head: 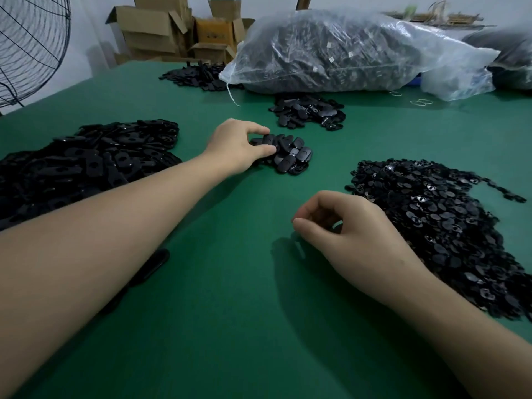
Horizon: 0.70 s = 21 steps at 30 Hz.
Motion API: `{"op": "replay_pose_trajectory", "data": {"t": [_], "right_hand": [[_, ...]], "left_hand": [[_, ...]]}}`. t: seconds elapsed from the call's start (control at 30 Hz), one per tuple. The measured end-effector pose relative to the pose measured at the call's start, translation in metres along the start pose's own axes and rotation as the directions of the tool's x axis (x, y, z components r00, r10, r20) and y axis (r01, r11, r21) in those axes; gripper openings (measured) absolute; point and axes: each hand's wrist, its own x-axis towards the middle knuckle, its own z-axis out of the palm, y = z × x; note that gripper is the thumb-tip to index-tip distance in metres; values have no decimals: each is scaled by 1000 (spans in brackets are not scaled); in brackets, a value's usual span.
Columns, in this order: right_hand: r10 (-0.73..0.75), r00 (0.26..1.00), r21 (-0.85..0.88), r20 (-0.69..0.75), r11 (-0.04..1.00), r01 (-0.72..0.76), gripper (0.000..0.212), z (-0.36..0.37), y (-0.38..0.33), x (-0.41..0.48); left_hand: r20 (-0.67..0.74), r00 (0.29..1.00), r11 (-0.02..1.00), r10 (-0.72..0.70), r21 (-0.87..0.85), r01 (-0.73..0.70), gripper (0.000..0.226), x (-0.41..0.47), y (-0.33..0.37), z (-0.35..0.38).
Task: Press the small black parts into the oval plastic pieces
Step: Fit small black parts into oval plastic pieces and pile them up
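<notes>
While the left hand (239, 145) pinches an oval piece (269, 139) from the central pile (293, 158), the right hand (354, 226) curls, contents unclear.
Lifting it carelessly may scatter neighbouring pieces.

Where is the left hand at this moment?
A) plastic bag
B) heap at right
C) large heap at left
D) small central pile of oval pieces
D: the left hand pinches an oval piece between finger and thumb at the edge of the small central pile.
</notes>
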Motion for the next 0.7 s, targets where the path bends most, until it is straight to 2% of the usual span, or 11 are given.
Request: {"op": "replay_pose_trajectory", "data": {"t": [0.13, 0.2, 0.3, 0.4, 0.53, 0.7], "right_hand": [[-18, 1000, 17, 12, 1000, 17, 11, -1, 0, 0], [-23, 1000, 18, 10, 1000, 23, 11, -2, 0, 1], [-46, 999, -10, -6, 999, 46, 11, -3, 0, 2], [-70, 997, -51, -25, 996, 69, 10, -4, 1, 1], [-117, 990, -205, -82, 974, 99, 8, -6, 6, 4], [-167, 972, -348, -164, 932, 102, 9, -10, 11, 7]], "left_hand": [[38, 999, 1000, -2, 4, 1, 69, -1, 5, -8], [104, 994, 998, -28, 62, 21, 75, -7, 11, -26], [318, 946, 957, -62, 288, -35, 51, -23, 21, -64], [455, 881, 832, -132, 533, -151, 36, -47, 24, -93], [459, 838, 638, -296, 748, -185, 35, -73, 24, -105], [451, 783, 580, -428, 802, -145, 37, -83, 23, -100]]}}
